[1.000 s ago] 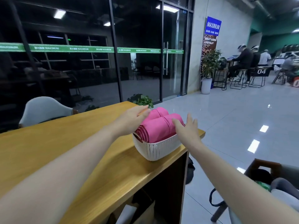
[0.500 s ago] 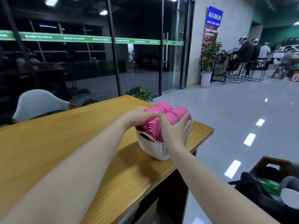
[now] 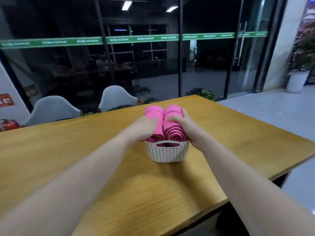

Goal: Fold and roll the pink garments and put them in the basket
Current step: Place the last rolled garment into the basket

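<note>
Basket (image 3: 167, 153) now mid-table, pulled in from the corner edge, handle end facing the camera. Left hand (image 3: 144, 127) clamped over the left roll (image 3: 156, 116), no longer hovering open. Right hand (image 3: 183, 124) wrapped round the right roll (image 3: 173, 126), off the basket's side.

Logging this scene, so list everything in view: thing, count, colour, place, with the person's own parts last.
rolled garments: two, pink, side by side in the basket
basket: one, white, on the table
table: one, wooden yellow-brown
chairs: two, pale grey, behind the table
potted plant: one, white pot, far right on the floor
left hand: on the left roll
right hand: fingers curled round the right roll
</note>
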A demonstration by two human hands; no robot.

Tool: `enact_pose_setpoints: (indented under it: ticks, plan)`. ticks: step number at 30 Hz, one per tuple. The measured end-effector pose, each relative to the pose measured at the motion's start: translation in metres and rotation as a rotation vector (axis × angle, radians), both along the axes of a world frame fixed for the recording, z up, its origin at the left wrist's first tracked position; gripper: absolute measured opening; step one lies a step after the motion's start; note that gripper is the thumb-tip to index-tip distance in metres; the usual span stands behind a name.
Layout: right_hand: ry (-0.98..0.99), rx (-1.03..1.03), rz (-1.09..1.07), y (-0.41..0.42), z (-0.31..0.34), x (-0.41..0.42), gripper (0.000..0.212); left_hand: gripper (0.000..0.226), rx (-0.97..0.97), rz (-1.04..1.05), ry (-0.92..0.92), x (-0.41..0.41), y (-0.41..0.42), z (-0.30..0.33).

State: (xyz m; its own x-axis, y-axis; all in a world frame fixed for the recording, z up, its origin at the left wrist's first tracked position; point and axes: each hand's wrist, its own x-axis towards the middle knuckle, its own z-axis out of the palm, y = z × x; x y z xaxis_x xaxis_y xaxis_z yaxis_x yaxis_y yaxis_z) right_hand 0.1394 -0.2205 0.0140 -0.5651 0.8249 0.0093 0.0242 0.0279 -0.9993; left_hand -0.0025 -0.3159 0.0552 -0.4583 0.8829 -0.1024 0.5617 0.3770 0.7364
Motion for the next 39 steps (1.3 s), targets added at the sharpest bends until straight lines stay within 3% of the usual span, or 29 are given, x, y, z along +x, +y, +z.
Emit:
enact_pose_setpoints:
  ticks: [4,8,11,15,17,20,25,27,30,32,34,37,39]
  plan:
    - [-0.060,0.011,0.208,-0.032,0.004,-0.076,0.057,0.034,-0.052,0.119,0.096,-0.061,-0.065,0.003]
    - [-0.096,0.057,0.367,-0.072,0.010,-0.136,0.031,0.040,-0.101,0.204,0.205,-0.107,-0.118,0.001]
    - [-0.136,0.081,0.449,-0.086,0.015,-0.164,0.030,0.047,-0.166,0.208,0.274,-0.129,-0.145,0.003]
    - [-0.249,0.234,0.452,-0.090,0.025,-0.182,0.046,0.033,-0.261,0.256,0.276,-0.151,-0.154,0.019]
    - [-0.331,0.319,0.384,-0.089,0.032,-0.186,0.055,0.054,-0.232,0.334,0.291,-0.164,-0.149,0.024]
    - [-0.447,0.374,0.306,-0.089,0.038,-0.194,0.087,0.063,-0.251,0.366,0.302,-0.169,-0.138,0.023]
    - [-0.383,0.342,0.187,-0.092,0.033,-0.197,0.100,0.043,-0.158,0.373,0.279,-0.168,-0.134,0.019]
    - [-0.301,0.264,0.146,-0.090,0.031,-0.196,0.092,0.049,-0.087,0.404,0.223,-0.172,-0.137,0.019]
    - [-0.165,0.171,0.119,-0.083,0.038,-0.195,0.058,0.067,0.050,0.428,0.066,-0.181,-0.136,0.021]
    - [-0.147,0.179,0.153,-0.081,0.042,-0.195,0.045,0.075,0.062,0.401,0.075,-0.185,-0.134,0.019]
    - [-0.231,0.187,0.191,-0.084,0.040,-0.197,0.051,0.073,-0.022,0.319,0.160,-0.186,-0.131,0.010]
    - [-0.458,0.389,0.204,-0.080,0.024,-0.208,0.057,0.078,-0.235,0.296,0.377,-0.175,-0.133,-0.005]
    - [-0.511,0.479,0.266,-0.074,0.021,-0.211,0.061,0.074,-0.235,0.283,0.446,-0.172,-0.137,-0.003]
